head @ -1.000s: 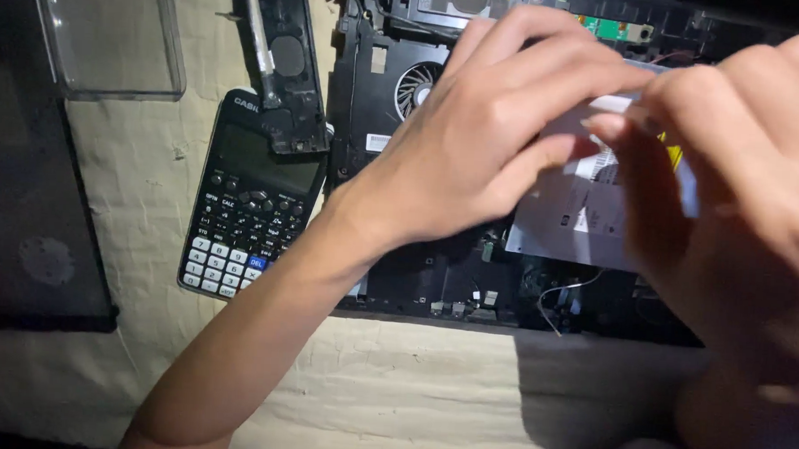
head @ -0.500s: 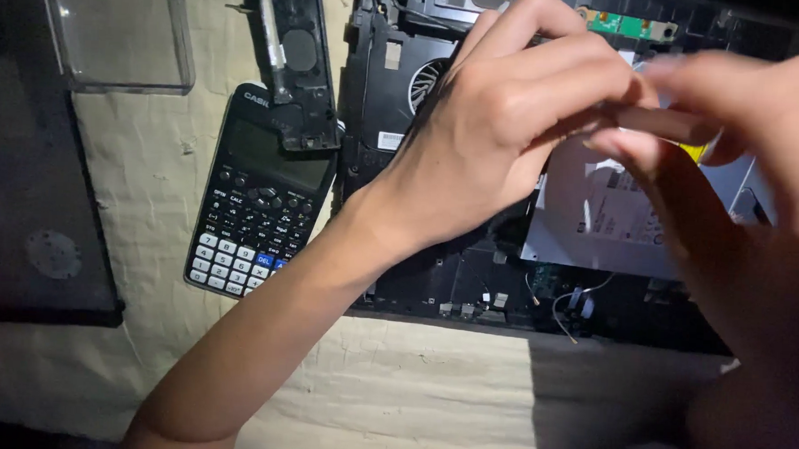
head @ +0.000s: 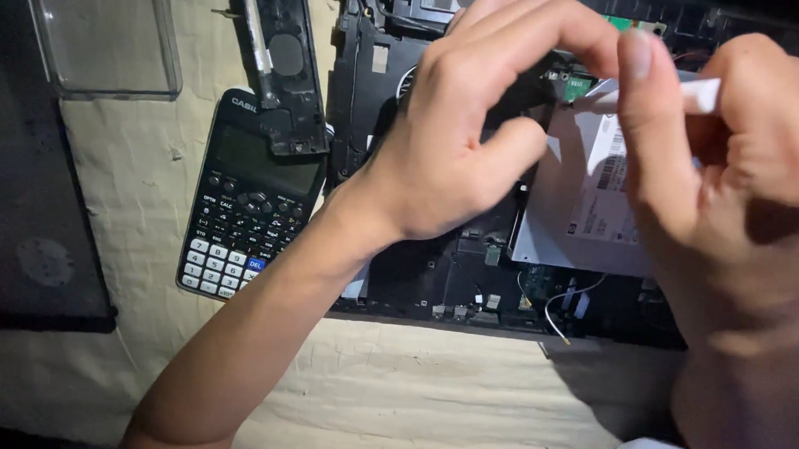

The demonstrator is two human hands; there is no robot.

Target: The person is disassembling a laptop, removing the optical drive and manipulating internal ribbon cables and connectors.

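An opened black laptop base (head: 455, 285) with bare circuit parts lies on a cream cloth. A flat silver drive unit (head: 579, 214) sits inside it at the right. My left hand (head: 475, 129) hovers over the laptop's middle with fingers curled, its tips close to a small green board (head: 578, 83). My right hand (head: 733, 185) grips a thin white tool (head: 607, 99) whose tip points at a spot beside that board, near my left fingertips. What the left fingertips pinch, if anything, is hidden.
A black calculator (head: 248, 204) lies left of the laptop. Above it rests a long black plastic part (head: 285, 62). A clear plastic cover (head: 103, 27) sits at the top left, a dark flat panel (head: 23, 199) along the left edge. Loose thin wires (head: 562, 303) show near the laptop's front.
Both hands have shifted up toward the laptop's far edge. The white tool's tip now shows at the small green board, and more of the silver drive unit is uncovered.
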